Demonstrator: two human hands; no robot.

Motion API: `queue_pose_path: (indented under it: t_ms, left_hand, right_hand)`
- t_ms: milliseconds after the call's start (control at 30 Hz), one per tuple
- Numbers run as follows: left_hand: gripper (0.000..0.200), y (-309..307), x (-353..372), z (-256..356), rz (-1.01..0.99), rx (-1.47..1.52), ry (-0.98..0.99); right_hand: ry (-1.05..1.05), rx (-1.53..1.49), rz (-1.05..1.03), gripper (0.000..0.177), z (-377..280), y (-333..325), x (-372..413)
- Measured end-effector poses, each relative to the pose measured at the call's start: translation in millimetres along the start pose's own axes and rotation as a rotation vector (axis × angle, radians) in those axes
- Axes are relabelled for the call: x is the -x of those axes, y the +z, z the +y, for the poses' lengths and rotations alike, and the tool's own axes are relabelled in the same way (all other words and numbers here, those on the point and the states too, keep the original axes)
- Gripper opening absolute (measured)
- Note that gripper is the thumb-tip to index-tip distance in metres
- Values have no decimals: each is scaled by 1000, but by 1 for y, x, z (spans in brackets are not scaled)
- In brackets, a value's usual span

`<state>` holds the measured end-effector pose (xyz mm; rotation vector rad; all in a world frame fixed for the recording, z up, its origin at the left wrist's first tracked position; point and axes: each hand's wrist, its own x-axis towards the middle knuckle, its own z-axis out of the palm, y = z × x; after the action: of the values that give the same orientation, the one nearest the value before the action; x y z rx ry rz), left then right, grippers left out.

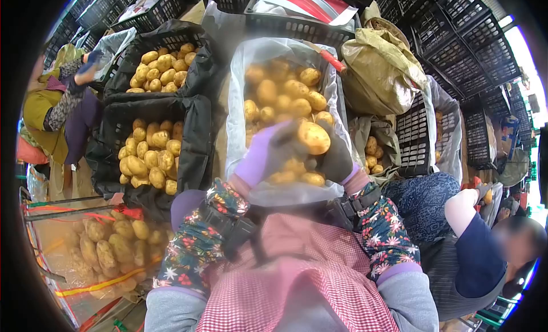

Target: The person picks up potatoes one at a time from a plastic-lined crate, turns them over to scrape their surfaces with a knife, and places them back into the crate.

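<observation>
A large yellow potato point(314, 138) is held up between my two gloved hands, above a crate lined with white plastic point(235, 92). My left hand point(268, 152), in a purple and grey glove, has its fingers against the potato's left side. From the right, my right hand point(338, 155) in a dark glove grips the same potato, with some fingers hidden behind it. More potatoes point(297, 89) fill the crate below and beyond my hands, partly blurred. A knife with a red handle point(332, 60) lies at the crate's far right corner.
Two black-lined crates of potatoes point(150, 152) stand at the left, near a clear bag of potatoes point(114, 246). A tan sack point(381, 69) and stacked black crates point(462, 41) are at the right. People sit on both sides, one in dark blue point(479, 258) close by.
</observation>
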<state>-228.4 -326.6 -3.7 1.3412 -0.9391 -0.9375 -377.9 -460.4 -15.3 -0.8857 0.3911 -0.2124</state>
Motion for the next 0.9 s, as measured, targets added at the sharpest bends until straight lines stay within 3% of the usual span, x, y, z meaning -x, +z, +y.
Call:
queue_pose_path:
  t_ms: [67, 167, 233, 333, 367, 433, 500, 567, 600, 667, 767, 800, 900]
  left_hand:
    - [28, -9, -4, -9, 48, 90, -102]
    - [23, -16, -10, -18, 192, -8, -100]
    - [25, -18, -15, -3, 308, 57, -137]
    - [38, -33, -26, 4, 317, -495, 390]
    - [43, -30, -24, 2, 194, -391, 323]
    - [54, -19, -15, -5, -42, -182, 188]
    - [64, -17, -14, -21, -151, -32, 54]
    - [66, -16, -17, -14, -155, 96, -136]
    - [66, -16, -16, -14, -80, -26, -69]
    - [65, -15, -10, -13, 45, -214, 69]
    - [63, -9, 0, -5, 118, -274, 212]
    - [63, -8, 1, -4, 106, -254, 223]
    - [60, -6, -6, -11, 29, -186, 130]
  right_hand:
    - [179, -273, -24, 38, -3, 5, -1]
    - [251, -269, 33, 40, -3, 8, -7]
    - [206, -315, -165, 35, 8, -9, -19]
    - [64, 128, -125, 40, 12, -17, -18]
    - [9, 361, -55, 45, 11, -14, -17]
    - [-300, 695, -173, 53, 19, -13, -26]
    - [-229, 709, -99, 54, 30, -20, -32]
    - [97, 448, 103, 48, 32, -28, -38]
    - [193, 336, 180, 46, 27, -26, -39]
    - [164, 216, 202, 42, -9, 8, -33]
    - [28, 1064, 176, 36, -11, 29, -29]
    - [-135, 1096, 207, 29, -4, 25, -29]
    - [-162, 1056, 258, 26, 5, -10, -30]
